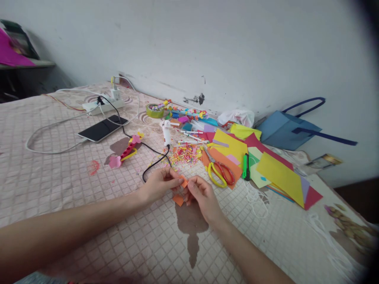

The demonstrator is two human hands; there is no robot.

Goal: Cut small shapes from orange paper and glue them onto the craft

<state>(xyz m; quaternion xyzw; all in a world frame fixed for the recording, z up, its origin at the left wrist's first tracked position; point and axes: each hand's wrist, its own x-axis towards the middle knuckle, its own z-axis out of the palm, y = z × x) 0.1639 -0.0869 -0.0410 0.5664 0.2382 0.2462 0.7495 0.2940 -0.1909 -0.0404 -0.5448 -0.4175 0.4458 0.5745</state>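
Between my two hands, a small piece of orange paper (pixel 184 182) is pinched by the fingertips. My left hand (pixel 164 182) grips it from the left, thumb on top. My right hand (pixel 203 195) has its thumb and forefinger closed on the right side of the same piece. Just below the fingers, another small orange paper piece (pixel 178 200) shows; whether it lies on the cloth or touches the fingers I cannot tell. Beyond my hands lie yellow-and-red-handled scissors (pixel 219 173) and a heap of tiny paper scraps (pixel 187 154).
A white glue gun (pixel 166 133) with a black cord stands behind. Left are a pink paper craft (pixel 126 153), a phone (pixel 102 129) and a power strip (pixel 103 105). Coloured paper sheets (pixel 278 173), a green cutter (pixel 246 167), white string (pixel 256 199) and a blue bag (pixel 287 128) lie right.
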